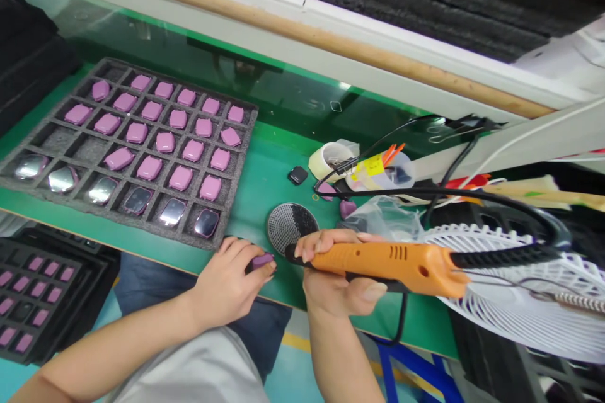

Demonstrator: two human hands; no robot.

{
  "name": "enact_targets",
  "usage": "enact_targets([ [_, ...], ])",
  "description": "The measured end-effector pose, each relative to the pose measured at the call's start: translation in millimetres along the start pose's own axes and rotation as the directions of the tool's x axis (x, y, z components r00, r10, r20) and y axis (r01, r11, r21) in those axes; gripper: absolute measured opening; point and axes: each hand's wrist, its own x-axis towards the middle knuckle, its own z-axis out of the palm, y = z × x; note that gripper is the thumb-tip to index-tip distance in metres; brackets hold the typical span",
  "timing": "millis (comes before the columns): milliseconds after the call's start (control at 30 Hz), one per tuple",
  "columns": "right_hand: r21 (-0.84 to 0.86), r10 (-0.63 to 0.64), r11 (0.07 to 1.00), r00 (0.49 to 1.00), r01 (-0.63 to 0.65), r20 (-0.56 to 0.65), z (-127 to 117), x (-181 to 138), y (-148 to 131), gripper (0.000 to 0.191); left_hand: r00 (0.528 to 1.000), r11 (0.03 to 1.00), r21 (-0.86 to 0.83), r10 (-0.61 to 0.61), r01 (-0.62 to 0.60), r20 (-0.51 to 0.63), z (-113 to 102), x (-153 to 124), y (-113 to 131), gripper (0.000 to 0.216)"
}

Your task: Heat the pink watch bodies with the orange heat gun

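In the head view, the left hand [231, 277], at lower centre, has its fingers and thumb closed around a mauve piece [261, 261], near the front edge of the green bench [255, 201]. Right of it, the right hand [335, 271] is wrapped around an orange tool [382, 261], whose dark nose points left toward a round perforated disc [283, 227]; I cannot tell whether nose and disc are joined or only overlap.

At left in the frame, a grey foam tray [89, 150] has five rows of six compartments. The row nearest the person carries six pieces with glossy faces [171, 212] up. Behind it, twenty-one lie mauve side [165, 141] up. Bare foam shows in three compartments: two at the left end of the second row, one in the far left corner.

As I judge it, work on the held piece is unfinished, since it is out of the tray and the tool is in hand. The two ways of lying may separate handled pieces from waiting ones, but nothing shows which is which. A second tray [28, 308] at lower left holds more mauve pieces, whose stage I cannot tell.
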Motion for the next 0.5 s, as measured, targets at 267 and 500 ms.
enact_targets([
  [267, -0.018, -0.011, 1.000, 1.000, 0.011, 0.003, -3.4, -0.5, 0.0, 0.055, 1.000, 1.000, 0.004, -0.004, 0.004, 0.014, 0.3, -0.9, 0.1, 0.023],
  [500, -0.039, 0.009, 0.999, 1.000, -0.008, 0.014, -1.7, 1.3, -5.4, 0.055, 1.000, 1.000, -0.004, 0.004, -0.004, 0.012, 0.4, -1.3, -0.4, 0.024],
])
